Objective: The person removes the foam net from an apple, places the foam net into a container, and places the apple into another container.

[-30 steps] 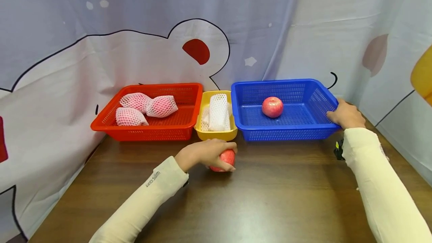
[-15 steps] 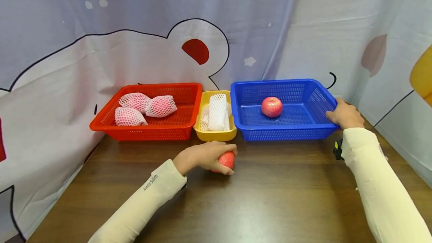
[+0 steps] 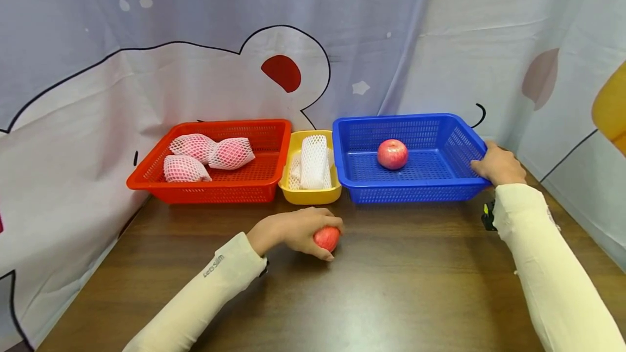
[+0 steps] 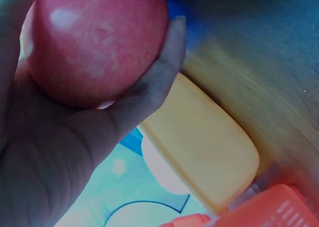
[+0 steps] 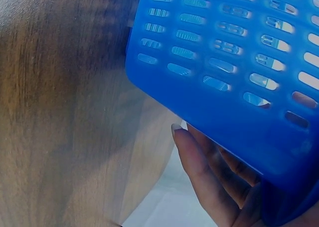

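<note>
My left hand grips a bare red apple over the wooden table, in front of a small yellow basket. Close up in the left wrist view, the fingers curl around the apple. At the far right, my right hand holds the end rim of a blue basket. From the right wrist view, fingers wrap the corner of the blue basket. Another red apple lies inside the blue basket.
A red basket on the left holds several apples in white foam nets. Between the two larger baskets stands the yellow basket, with white foam nets in it. A printed curtain hangs behind the wooden table.
My left hand has drawn slightly back toward me with the apple, away from the yellow basket. The right hand has stayed on the blue basket's rim.
</note>
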`<state>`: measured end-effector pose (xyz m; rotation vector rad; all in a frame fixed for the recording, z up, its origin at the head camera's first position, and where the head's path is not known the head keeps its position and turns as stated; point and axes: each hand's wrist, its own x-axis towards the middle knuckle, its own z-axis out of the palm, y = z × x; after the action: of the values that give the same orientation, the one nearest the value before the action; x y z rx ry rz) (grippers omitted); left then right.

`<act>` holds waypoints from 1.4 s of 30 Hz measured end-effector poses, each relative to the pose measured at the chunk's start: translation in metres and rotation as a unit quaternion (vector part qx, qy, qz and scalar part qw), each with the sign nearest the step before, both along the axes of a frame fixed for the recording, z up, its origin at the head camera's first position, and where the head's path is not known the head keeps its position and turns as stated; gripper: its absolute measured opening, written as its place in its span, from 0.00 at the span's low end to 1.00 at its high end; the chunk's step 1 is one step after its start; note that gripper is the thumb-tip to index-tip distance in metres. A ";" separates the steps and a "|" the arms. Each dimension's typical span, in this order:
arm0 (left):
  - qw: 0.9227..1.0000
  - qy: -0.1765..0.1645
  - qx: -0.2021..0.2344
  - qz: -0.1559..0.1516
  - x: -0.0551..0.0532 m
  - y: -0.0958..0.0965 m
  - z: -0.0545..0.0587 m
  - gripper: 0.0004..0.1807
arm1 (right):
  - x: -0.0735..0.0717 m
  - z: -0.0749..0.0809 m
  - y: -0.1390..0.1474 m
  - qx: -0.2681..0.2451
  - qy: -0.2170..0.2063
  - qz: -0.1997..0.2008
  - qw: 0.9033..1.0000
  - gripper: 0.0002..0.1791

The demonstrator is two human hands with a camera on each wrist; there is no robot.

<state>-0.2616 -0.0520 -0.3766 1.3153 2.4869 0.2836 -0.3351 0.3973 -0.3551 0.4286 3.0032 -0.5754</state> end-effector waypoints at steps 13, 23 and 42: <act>1.000 -0.021 -0.017 -0.005 0.013 0.000 0.008 0.27 | 0.001 -0.002 -0.003 -0.002 -0.002 -0.002 1.000 0.43; 0.998 0.002 -0.057 -0.021 0.005 0.003 0.010 0.32 | 0.001 -0.001 -0.002 -0.004 0.004 -0.001 1.000 0.43; 0.997 0.054 0.061 -0.018 -0.024 0.027 0.054 0.23 | 0.001 -0.002 0.001 -0.012 0.012 0.001 1.000 0.42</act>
<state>-0.2854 -0.0250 -0.3229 1.4587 2.5670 0.3713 -0.3343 0.3988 -0.3573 0.4190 3.0149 -0.6213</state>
